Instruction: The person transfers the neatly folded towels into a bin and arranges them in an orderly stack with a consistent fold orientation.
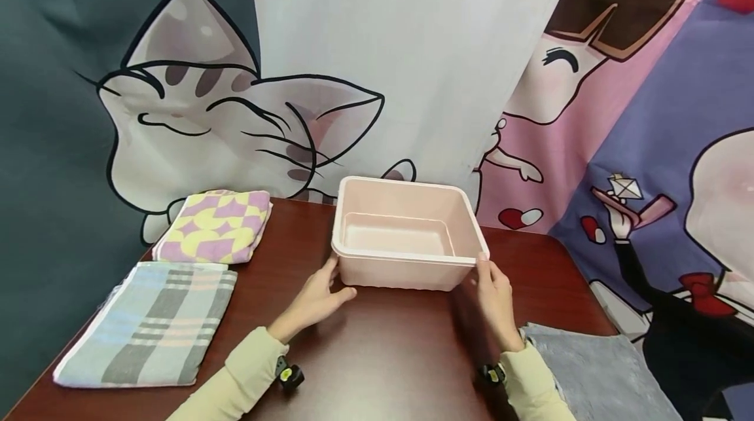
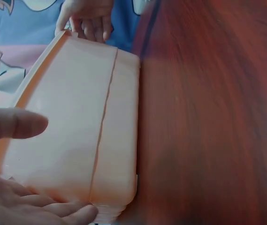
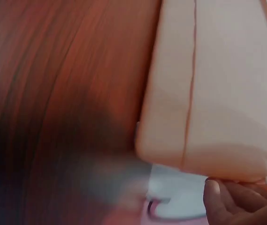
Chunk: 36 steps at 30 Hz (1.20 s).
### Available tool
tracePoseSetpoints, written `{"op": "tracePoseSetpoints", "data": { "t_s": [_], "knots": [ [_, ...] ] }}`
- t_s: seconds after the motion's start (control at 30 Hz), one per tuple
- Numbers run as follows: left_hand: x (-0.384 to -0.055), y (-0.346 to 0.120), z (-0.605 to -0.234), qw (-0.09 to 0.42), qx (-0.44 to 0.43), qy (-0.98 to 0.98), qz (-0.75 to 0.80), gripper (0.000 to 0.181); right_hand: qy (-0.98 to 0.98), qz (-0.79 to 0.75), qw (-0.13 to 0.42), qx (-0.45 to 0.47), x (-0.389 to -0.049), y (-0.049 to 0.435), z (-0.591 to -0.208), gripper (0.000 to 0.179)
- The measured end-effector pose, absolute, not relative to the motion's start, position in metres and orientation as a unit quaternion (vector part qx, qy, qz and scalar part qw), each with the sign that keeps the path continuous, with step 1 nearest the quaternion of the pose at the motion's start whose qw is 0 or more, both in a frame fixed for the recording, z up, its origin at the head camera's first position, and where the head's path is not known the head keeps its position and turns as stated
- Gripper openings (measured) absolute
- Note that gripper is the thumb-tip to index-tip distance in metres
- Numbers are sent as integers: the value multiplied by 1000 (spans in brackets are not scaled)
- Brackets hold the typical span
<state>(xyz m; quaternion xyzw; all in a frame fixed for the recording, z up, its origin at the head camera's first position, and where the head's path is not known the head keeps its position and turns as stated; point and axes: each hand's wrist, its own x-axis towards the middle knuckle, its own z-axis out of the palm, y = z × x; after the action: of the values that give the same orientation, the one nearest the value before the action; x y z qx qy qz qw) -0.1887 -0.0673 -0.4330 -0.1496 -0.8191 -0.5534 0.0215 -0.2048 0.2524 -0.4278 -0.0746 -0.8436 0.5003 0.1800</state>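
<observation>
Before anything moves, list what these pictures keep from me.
Gray cloth: head view, near end cut off by the bottom edge.
Pink bin, underside: head view, hidden by its floor and walls.
Right hand: right wrist view, cut off by the bottom and right edges.
Tabletop: right wrist view, lower part too blurred.

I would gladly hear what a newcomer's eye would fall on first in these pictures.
Probably the big smiling cartoon cat on the backdrop, left of centre behind the table. Next might come the pale pink bin toward the table's far edge, with the left hand and right hand at its near corners. The purple-and-yellow cloth stands out at back left.
</observation>
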Motion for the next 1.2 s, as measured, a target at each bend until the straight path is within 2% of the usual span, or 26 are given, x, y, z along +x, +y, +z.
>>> {"op": "tracePoseSetpoints", "data": {
  "t_s": [0.17,0.27,0.33,0.5,0.63,0.8,0.97,1.07,1.2],
  "knots": [
    [-172,-87,-419,20,-109,-783,-612,62,-837,511,186,-63,-198,242,-439,43],
    [-167,-99,-429,13,-95,-778,-620,58,-837,512,185,-58,-186,241,-447,37],
    [-161,-105,-432,9,-92,-777,-623,55,-842,504,189,-45,-188,251,-470,34],
    [-141,-113,-432,-5,-101,-791,-604,52,-830,529,178,-11,-170,261,-486,29],
    [-126,-118,-435,-14,-119,-803,-584,55,-844,510,157,-45,-154,266,-492,27],
    [-116,-121,-436,-26,-150,-794,-588,60,-842,521,137,-38,-122,251,-453,28],
    [-112,-121,-435,-26,-175,-790,-587,61,-843,519,142,-14,-103,237,-419,26],
    [-109,-121,-435,-19,-184,-794,-579,61,-840,523,141,-2,-104,242,-424,24],
    [-105,-118,-436,-2,-183,-807,-561,61,-833,536,132,10,-115,259,-452,24]
  ]
}}
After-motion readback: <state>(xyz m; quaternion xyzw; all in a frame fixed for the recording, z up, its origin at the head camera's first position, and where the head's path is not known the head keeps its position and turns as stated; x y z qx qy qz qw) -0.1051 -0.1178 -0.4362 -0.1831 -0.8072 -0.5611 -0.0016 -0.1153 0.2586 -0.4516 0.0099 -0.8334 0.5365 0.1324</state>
